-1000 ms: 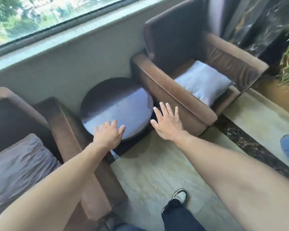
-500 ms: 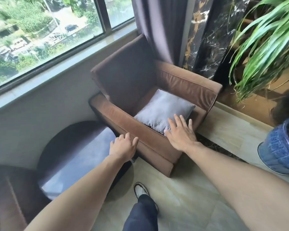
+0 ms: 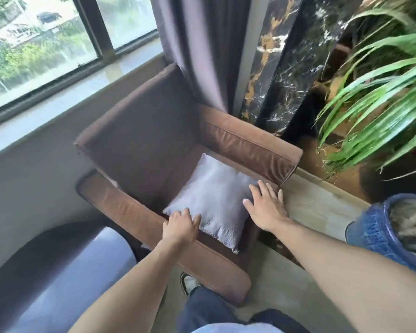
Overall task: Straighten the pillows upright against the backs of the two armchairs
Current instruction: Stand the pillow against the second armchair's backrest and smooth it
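The left hand [image 3: 181,227] lay with curled fingers on the near left corner of the grey pillow [image 3: 211,198], gripping nothing. The pillow lay flat on the brown armchair [image 3: 139,140] seat. The right hand [image 3: 265,207] rested open-palmed, fingers spread, on the pillow's right edge.

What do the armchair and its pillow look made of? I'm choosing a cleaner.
armchair: brown upholstery, likely suede-like or velvety fabric; matte back, a soft sheen and fine creases on the arms.
pillow: pale grey-lilac woven cloth, slightly glossy and crinkled, possibly satin-like; the blur leaves the weave unclear.
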### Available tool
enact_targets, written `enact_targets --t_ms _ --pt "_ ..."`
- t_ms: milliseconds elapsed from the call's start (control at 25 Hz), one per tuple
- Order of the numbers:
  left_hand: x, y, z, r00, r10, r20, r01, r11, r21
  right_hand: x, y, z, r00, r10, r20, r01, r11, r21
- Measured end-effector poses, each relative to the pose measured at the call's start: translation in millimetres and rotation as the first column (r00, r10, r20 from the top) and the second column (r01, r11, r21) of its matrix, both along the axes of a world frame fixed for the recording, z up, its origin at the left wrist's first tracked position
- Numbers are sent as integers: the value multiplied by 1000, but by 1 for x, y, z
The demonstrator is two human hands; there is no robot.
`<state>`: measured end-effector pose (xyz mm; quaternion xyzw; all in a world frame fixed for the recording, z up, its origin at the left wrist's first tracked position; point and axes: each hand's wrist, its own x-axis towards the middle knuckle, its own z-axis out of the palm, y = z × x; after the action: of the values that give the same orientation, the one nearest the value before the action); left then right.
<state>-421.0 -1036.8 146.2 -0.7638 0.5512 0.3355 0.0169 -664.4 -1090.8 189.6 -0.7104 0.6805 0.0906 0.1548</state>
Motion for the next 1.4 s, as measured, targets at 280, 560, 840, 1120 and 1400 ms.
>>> enact_targets --t_ms 280,560,840,1120,1400 --pt "5 -48 -23 987 158 8 -158 976 151 6 -94 -48 998 10 59 -18 990 142" --pt "-22 -85 -79 745 667 -19 -642 723 254 4 -204 -137 975 176 136 -215 901 376" --pt "-51 -143 -224 209 973 -102 -897 232 375 1 -289 -286 984 -34 173 -31 932 362" --pt "-58 -138 -356 -492 796 -353 -791 -239 563 6 -345 -385 909 -341 238 269 919 289" --pt "-58 -134 -339 -522 705 -480 -809 -230 541 10 -342 -363 893 -370 258 303 916 263"
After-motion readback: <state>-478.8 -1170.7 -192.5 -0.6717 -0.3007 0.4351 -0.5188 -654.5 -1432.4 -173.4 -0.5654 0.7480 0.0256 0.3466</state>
